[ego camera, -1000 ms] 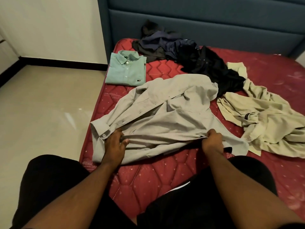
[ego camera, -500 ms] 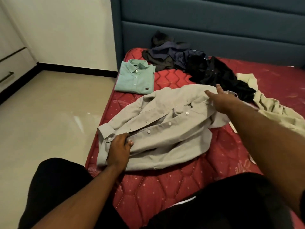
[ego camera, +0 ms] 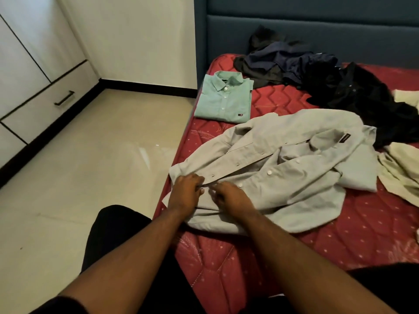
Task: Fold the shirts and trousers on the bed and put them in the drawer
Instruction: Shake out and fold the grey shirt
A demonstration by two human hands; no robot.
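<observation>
Now both hands at the grey shirt's placket

Nearest, the left hand (ego camera: 184,192) and right hand (ego camera: 229,197) pinch the button placket of the grey shirt (ego camera: 283,175), fingers curled on the cloth. It lies spread open on the red mattress (ego camera: 340,241). Beyond sit a folded green shirt (ego camera: 224,98), dark clothes (ego camera: 328,80) by the headboard (ego camera: 317,26), and a drawer (ego camera: 45,103) at far left.

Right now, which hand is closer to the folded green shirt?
Left. The left hand grips the grey shirt below the green shirt. The right hand is beside it, slightly farther.
</observation>
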